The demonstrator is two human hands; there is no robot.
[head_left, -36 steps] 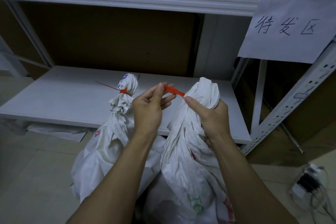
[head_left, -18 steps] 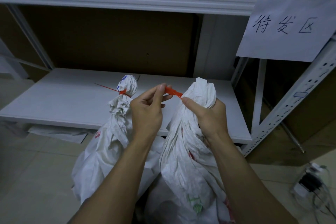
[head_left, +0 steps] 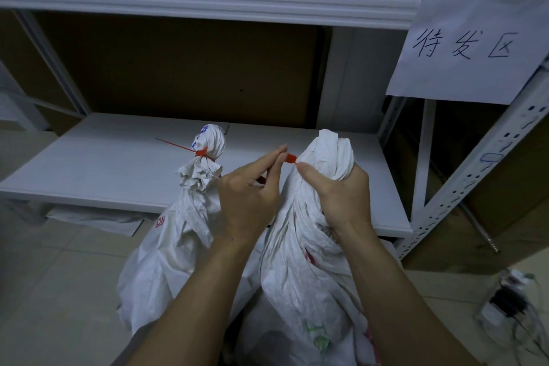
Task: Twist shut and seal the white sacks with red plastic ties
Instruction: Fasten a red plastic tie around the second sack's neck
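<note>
This is a storeroom or dispatch area. A white slotted-steel shelving rack (head_left: 490,175) stands on a pale tiled floor (head_left: 59,276), with brown cardboard boxes (head_left: 511,202) behind it. A handwritten white paper sign (head_left: 466,50) reads 待发区. White woven sacks (head_left: 166,261) sit on the floor.

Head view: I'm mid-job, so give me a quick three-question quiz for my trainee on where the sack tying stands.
1. True or false: the left white woven sack already has a red plastic tie cinched round its neck.
2. Choose one: the right hand grips A) the twisted neck of the right white woven sack, B) the paper sign, C) the shelf post.
3. Short answer: what does the left hand pinch?

Key
1. True.
2. A.
3. A second red plastic tie, held beside the right sack's neck and not yet round it.
</note>
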